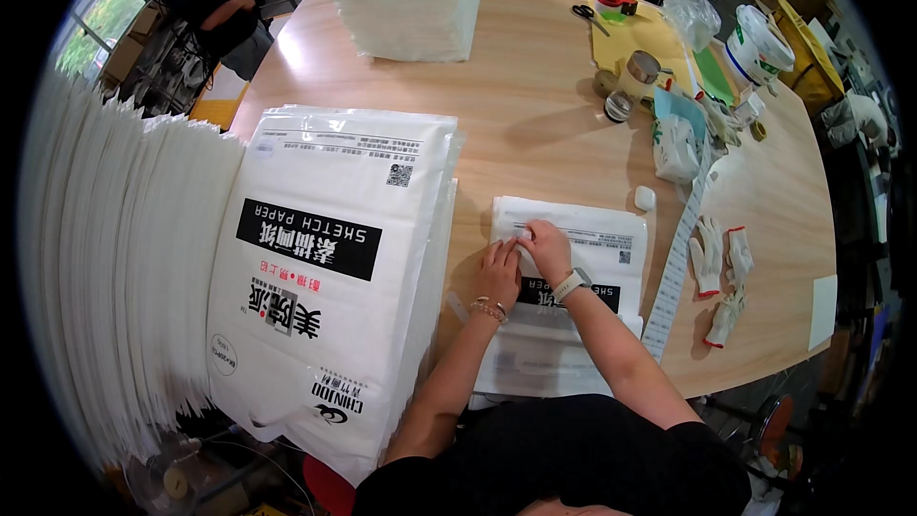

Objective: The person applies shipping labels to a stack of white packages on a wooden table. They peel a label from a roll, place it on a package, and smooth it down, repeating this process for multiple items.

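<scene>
In front of me lies a white printed plastic bag (573, 344) with a black label band, flat on the wooden table. Both hands meet near its far left part. My left hand (500, 274), with a bracelet at the wrist, has its fingers bent together at the bag's surface. My right hand (548, 250), wearing a pale watch, is closed beside it, fingertips pinched at the bag. What exactly lies between the fingertips is too small to see. To the left rises a tall stack of larger white printed paper packs (334, 162).
Stacked white paper (105, 258) fills the far left; another stack (411, 0) stands at the back. A label strip (673, 277), gloves (707, 256), a small white case (645, 198), a glass jar (632, 86) and scissors (590, 17) lie rightward. A person (205, 5) is at the far left.
</scene>
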Demonstrator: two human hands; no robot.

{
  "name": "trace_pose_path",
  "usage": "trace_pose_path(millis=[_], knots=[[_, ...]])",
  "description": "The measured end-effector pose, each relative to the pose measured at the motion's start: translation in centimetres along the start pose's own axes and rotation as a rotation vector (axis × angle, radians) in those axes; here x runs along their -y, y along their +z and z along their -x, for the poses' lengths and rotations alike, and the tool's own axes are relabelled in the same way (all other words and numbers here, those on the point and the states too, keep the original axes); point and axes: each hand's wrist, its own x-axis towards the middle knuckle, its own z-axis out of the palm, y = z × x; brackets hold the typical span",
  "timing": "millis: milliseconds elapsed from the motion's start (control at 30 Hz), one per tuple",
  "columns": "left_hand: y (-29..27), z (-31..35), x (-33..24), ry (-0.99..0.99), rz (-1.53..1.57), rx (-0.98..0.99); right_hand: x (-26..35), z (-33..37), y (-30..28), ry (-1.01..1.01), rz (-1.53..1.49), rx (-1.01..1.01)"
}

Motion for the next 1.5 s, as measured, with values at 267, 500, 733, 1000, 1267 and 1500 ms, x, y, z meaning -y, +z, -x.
trace_pose_path(millis=[267,500,733,1000,1267,1500], knots=[[0.0,-0.2,1.1,0.022,0.136,0.025,-4.9,-1.8,-6.2,-0.206,0.313,-0.208],[-2.2,-0.2,0.8,-0.144,0.349,-0.168,-6.6,-4.7,-9.3,-0.146,-0.021,0.193],[-6.5,2.5,-0.4,-0.154,0.332,-0.248,-3.3,-1.3,-11.3,-0.648,0.241,-0.235],[-12.7,3.9,-5.9,-0.138,0.594,-0.346,-0.8,17.3,-11.5,-0.391,0.134,0.499],[-9.3,6.4,-10.7,-0.113,0.767,0.239,-12.4,28.7,-17.3,0.583,-0.128,-0.051],[-0.4,9.1,-14.1,-0.141,0.965,0.946,-16.0,30.3,-17.9,0.872,-0.753,0.054]])
